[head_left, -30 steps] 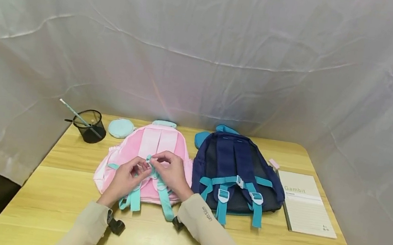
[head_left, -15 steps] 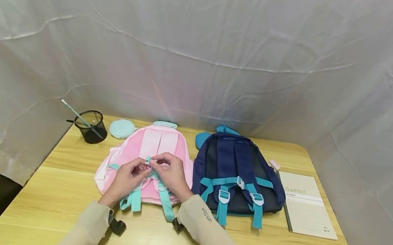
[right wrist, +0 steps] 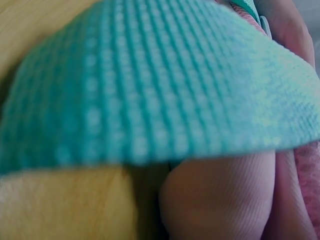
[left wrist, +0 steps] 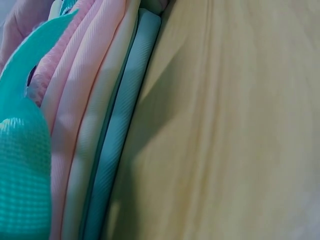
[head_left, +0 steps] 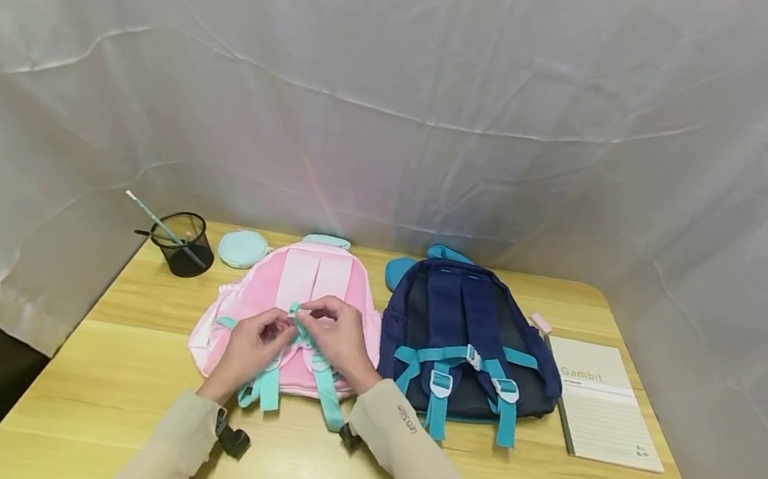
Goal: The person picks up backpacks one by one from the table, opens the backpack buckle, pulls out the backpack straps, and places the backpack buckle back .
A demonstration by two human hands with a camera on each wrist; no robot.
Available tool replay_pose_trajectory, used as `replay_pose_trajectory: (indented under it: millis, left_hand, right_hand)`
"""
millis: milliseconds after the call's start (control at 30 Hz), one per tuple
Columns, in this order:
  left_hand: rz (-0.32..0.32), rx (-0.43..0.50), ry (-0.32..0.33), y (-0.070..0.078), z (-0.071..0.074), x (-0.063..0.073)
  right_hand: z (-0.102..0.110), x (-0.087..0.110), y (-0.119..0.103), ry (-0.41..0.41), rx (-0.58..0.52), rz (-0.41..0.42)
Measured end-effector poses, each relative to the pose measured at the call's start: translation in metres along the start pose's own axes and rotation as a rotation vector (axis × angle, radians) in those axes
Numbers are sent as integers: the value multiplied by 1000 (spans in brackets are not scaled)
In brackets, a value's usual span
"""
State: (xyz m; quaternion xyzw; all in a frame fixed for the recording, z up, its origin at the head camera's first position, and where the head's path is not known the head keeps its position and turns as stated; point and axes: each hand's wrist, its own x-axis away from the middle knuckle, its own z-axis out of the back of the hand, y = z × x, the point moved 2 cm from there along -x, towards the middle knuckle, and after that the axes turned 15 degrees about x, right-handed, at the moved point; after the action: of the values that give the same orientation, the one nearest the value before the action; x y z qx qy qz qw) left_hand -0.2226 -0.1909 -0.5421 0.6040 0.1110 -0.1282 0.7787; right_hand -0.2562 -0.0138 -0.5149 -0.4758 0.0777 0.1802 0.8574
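Observation:
A pink backpack (head_left: 260,279) lies with its shoulder straps facing up, left of centre in the head view. Over its middle, my right hand (head_left: 337,343) pinches a narrow teal strap (head_left: 295,309) between thumb and fingertips. Close beside it my left hand (head_left: 254,348) has thumb and fingers bent together on the same strap, where a small buckle seems to sit, mostly hidden by the fingers. Wider teal webbing (head_left: 328,395) hangs from the bag's lower edge. In the left wrist view this webbing (left wrist: 22,165) runs beside the pink side; in the right wrist view the webbing (right wrist: 150,85) fills much of the frame.
Touching the pink bag's right side is a navy backpack (head_left: 412,301) with its blue straps buckled. A notebook (head_left: 610,410) and a pink eraser (head_left: 540,323) lie farther right. A black mesh pen cup (head_left: 190,257) and a round pale-blue pouch (head_left: 242,249) stand at back left.
Both hands stay at the strap with only tiny finger shifts. The whole head view has slid slightly, so everything sits a little farther right.

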Motion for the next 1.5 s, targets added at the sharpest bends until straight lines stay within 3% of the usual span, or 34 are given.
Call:
replay_pose_trajectory:
  millis: [367,667,900,1500]
  left_hand:
    - [-56,61,27,-3,0,2]
    - [-32,49,21,-3,-1,-1]
    - [-24,97,32,-3,-1,-2]
    - [-26,55,-6,-1,-1,0]
  right_hand:
    - [-1,1,0,-13,-5,-36]
    - [1,0,1,-29,-8,-45]
    - [1,-1,1,-27,4,-45]
    - [5,-2,-1,14,19,-18]
